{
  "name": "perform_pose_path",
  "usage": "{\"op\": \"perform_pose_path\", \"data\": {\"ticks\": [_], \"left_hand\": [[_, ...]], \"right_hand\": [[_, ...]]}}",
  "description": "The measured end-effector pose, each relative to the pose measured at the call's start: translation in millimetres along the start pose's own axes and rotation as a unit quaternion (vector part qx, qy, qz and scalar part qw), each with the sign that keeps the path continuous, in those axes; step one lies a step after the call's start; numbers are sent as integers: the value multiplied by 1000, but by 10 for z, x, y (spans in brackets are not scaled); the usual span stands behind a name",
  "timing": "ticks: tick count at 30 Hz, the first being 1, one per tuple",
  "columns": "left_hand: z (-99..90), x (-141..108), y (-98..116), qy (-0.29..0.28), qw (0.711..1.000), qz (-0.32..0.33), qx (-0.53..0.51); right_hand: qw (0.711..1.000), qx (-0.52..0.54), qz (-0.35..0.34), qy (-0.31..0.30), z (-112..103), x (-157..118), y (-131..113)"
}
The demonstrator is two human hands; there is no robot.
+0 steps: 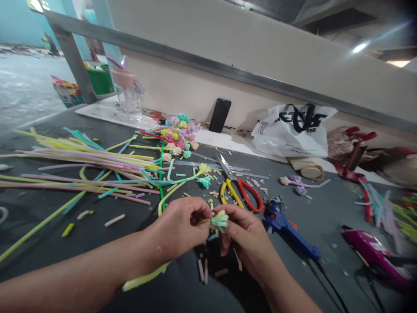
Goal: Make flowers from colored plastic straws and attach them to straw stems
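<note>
Between my hands is a small pale yellow and mint pipe-cleaner flower (pixel 220 221) with short splayed petals. My left hand (pixel 185 221) is closed, pinching it at its base from the left. From the right, my right hand (pixel 249 230) has thumb and fingers closed about the petals. A yellow-green pipe cleaner (pixel 146 278) sticks out below my left wrist; whether it joins the flower is hidden. Just beyond my hands lie yellow and mint pipe-cleaner blossoms (pixel 203 176) on stems. Scissors (pixel 233 178) with red and yellow handles rest open past my right hand.
Loose pipe cleaners (pixel 97 158) cover the left of the dark table. Finished flowers (pixel 179 132) are heaped behind. A blue glue gun (pixel 289 230) and a magenta corded tool (pixel 374 252) lie right. A phone (pixel 220 115), plastic bag (pixel 293 134) and drinking cup (pixel 128 95) stand at the back.
</note>
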State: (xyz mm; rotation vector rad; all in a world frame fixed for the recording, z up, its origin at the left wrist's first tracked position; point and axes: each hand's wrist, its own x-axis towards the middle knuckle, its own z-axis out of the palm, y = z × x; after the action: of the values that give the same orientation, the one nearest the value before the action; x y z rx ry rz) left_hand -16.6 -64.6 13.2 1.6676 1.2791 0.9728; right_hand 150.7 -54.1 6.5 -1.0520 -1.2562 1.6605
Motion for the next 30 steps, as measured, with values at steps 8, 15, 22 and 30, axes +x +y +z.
{"op": "perform_pose_path", "data": {"ticks": [8,15,22,30], "left_hand": [[29,7,31,-1,1000,-23,-2],[52,4,-20,22,999,28,26],[33,16,-34,17,998,45,29],[40,7,-37,5,999,25,28]], "right_hand": [[1000,17,16,15,14,19,-3],[999,27,25,15,48,30,-24],[999,16,42,18,59,24,-13],[999,3,45,13,45,42,40]]}}
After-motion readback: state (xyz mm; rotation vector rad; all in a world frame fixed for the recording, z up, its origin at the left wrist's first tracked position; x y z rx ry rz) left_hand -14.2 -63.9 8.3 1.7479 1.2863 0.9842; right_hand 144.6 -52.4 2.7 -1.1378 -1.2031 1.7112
